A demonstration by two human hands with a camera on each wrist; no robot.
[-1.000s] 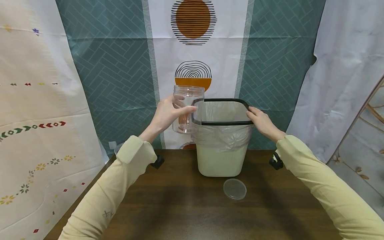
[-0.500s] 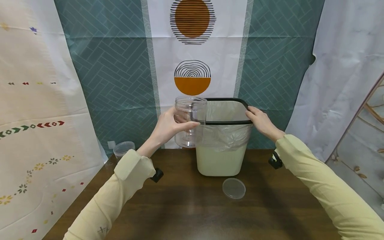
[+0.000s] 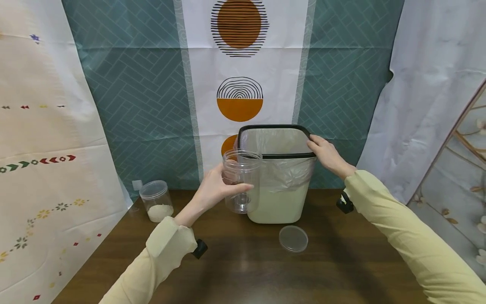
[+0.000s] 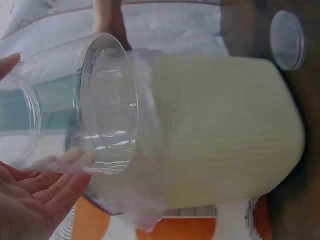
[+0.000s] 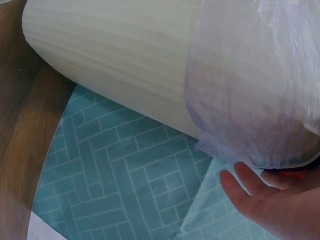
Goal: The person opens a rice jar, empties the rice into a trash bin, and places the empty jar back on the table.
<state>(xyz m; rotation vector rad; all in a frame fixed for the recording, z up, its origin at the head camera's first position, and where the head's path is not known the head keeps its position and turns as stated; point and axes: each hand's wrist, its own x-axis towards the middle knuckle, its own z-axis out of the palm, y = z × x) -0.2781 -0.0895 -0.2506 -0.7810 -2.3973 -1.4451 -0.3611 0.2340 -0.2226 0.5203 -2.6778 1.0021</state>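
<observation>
My left hand grips a clear plastic jar around its side, thumb in front and fingers behind. The jar is upright, without a lid, and looks empty. In the head view it overlaps the left front of a pale green trash bin. A clear bag lines the bin, folded out under its black rim. At the bin's right rear corner, my right hand holds the rim. In the right wrist view, fingers of that hand show outside the bag, and the rest is partly cut off.
A round clear lid lies on the brown wooden table in front of the bin. At the back left stands another clear jar with pale, grainy contents. Patterned cloths hang close behind and along both sides.
My left hand has lowered the jar from rim height to the bin's front left. The right hand has stayed on the rim. The jar at the back left has come into full view.
</observation>
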